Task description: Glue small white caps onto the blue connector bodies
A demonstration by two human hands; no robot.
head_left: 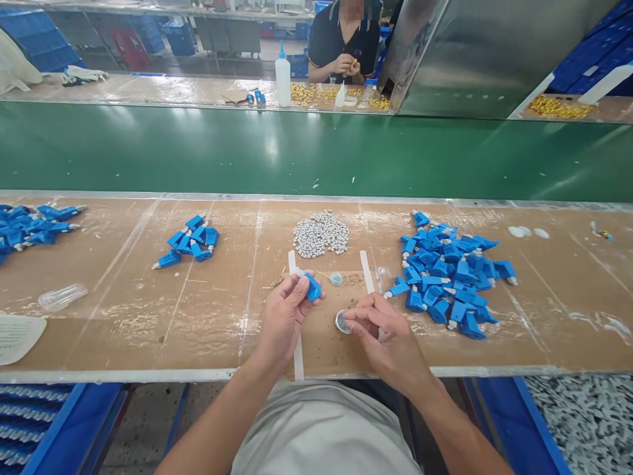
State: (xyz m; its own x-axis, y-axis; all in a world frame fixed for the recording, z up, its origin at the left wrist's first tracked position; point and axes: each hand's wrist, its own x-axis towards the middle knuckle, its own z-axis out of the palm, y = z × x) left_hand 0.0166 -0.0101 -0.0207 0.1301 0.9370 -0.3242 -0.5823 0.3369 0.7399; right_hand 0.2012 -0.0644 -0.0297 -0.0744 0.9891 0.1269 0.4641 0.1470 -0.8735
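Observation:
Between the thumb and fingers of my left hand (288, 310) is a blue plastic piece (313, 288). My right hand (383, 330) is closed, its fingertips at the rim of a small round metal dish (342, 322) on the table; whether they pinch something is too small to tell. Beyond the hands lies a pile of small grey pieces (320, 234). A small clear round item (336, 279) rests between two white tape strips. To the right spreads a large heap of blue pieces (450, 270), and a smaller blue group (190, 241) sits to the left.
More blue pieces (30, 227) lie at the far left, near a clear plastic cup (62, 297). A green belt (297, 148) runs behind the brown table (208, 330). Across it, a person (345, 46) handles small parts beside a white bottle (283, 79) and gold pieces (306, 94).

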